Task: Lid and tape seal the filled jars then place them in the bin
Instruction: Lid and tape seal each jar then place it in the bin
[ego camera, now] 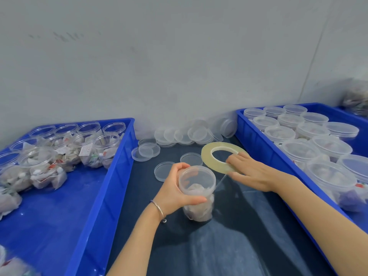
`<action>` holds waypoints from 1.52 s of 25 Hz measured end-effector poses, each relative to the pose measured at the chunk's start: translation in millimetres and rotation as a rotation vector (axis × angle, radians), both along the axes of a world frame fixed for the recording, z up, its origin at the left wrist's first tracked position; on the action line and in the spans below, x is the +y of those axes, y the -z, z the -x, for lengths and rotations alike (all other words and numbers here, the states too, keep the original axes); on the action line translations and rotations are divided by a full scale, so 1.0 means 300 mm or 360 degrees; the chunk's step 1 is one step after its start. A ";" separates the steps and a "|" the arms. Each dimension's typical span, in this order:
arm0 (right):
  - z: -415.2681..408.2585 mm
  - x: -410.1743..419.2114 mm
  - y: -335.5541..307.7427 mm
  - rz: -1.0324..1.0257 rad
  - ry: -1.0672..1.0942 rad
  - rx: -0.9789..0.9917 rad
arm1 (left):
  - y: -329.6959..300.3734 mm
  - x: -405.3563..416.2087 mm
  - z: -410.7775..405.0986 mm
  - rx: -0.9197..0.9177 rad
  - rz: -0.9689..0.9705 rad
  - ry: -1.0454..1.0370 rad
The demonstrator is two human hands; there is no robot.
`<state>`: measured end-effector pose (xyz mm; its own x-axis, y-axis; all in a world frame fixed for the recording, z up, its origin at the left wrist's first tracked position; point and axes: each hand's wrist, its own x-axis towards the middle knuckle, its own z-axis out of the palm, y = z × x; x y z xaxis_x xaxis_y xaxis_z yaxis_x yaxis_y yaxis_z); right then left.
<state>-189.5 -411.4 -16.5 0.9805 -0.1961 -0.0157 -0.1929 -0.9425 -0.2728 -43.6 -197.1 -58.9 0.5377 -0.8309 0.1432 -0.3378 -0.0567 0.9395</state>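
Observation:
A clear filled jar (198, 194) with a lid on top stands tilted on the dark table between two bins. My left hand (175, 192) grips its upper part from the left, thumb across the front. My right hand (253, 172) holds a large flat roll of clear tape (208, 156), fingers through its hole and over its near edge. A thin strip of tape (220, 182) runs from the roll down to the jar's lid edge.
The left blue bin (117, 176) holds several open filled jars (83, 148). The right blue bin (264, 142) holds several lidded jars (302, 144). Loose clear lids (183, 134) lie piled by the wall, with a few more on the table (163, 170).

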 end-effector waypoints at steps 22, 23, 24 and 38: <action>-0.006 0.030 -0.025 -0.0014 0.0057 -0.0112 | -0.071 0.068 -0.075 -0.0093 -0.0321 0.0194; -0.003 0.036 -0.025 -0.0015 0.0080 -0.0124 | -0.081 0.070 -0.070 -0.0083 -0.0361 0.0181; -0.002 0.044 -0.026 -0.0019 0.0093 -0.0128 | -0.092 0.071 -0.056 -0.0106 -0.0414 0.0157; -0.007 0.095 -0.021 0.0357 0.0089 0.0132 | -0.171 -0.047 0.018 -0.0860 -0.0831 0.0293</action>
